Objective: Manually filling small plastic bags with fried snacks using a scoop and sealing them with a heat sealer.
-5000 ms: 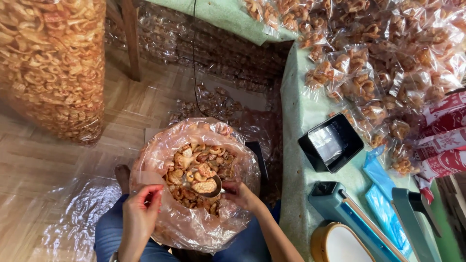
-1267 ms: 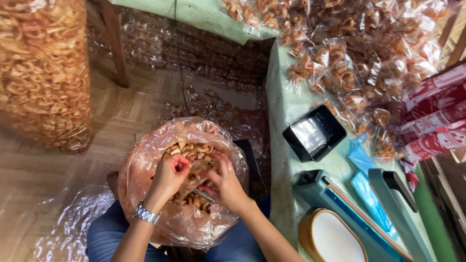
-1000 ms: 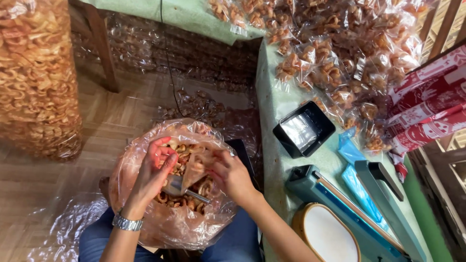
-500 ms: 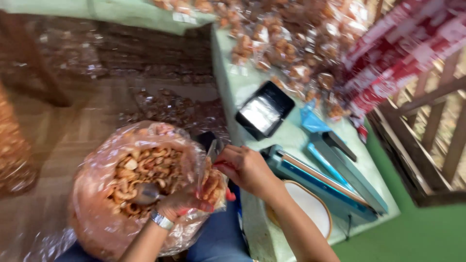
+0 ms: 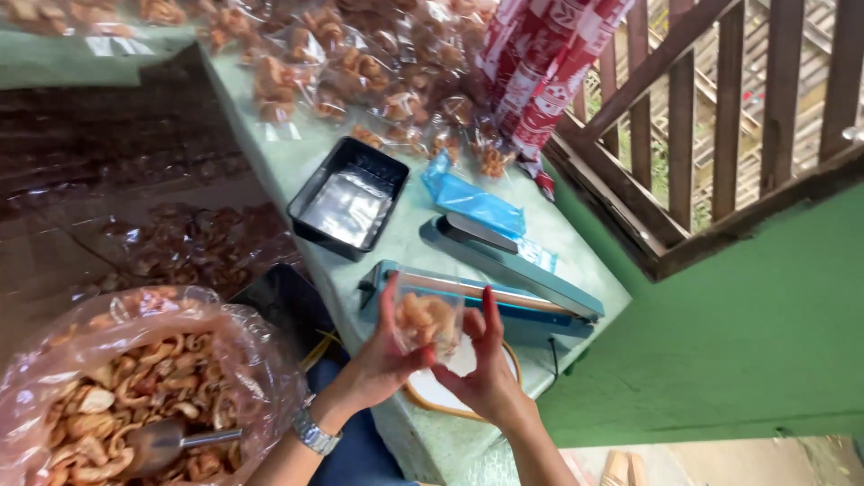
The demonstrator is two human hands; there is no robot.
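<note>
You hold a small clear plastic bag of fried orange-brown snack pieces (image 5: pixel 428 317) up between both hands, just in front of the blue impulse heat sealer (image 5: pixel 490 292) on the pale green tabletop (image 5: pixel 310 157). Your left hand (image 5: pixel 385 355) cups the bag from 9 o'clock with its thumb up along the side; your right hand (image 5: pixel 486 369) presses against it from 3 o'clock, fingers straight and raised. With a hand on either side, the open top stays upright and the pieces sit low in the bag, its mouth level with the sealer's bar.

The sealer's arm (image 5: pixel 504 261) stands lifted, so the gap beneath is free. A round white plate with a tan rim (image 5: pixel 450 382) lies under your hands, partly hidden. At 11 o'clock from the bag sits a black rectangular tray holding clear empty bags (image 5: pixel 347 198), within easy reach, and at 12 o'clock lies a flat blue plastic packet (image 5: pixel 472 198). Beyond them, at the far edge, filled and sealed snack bags (image 5: pixel 360 63) are heaped, out of the working space.

At 8 o'clock, off the tabletop, the large clear sack of loose snack pieces (image 5: pixel 135 387) gapes open with a metal scoop (image 5: pixel 175 441) left resting inside, handle pointing toward you.
</note>
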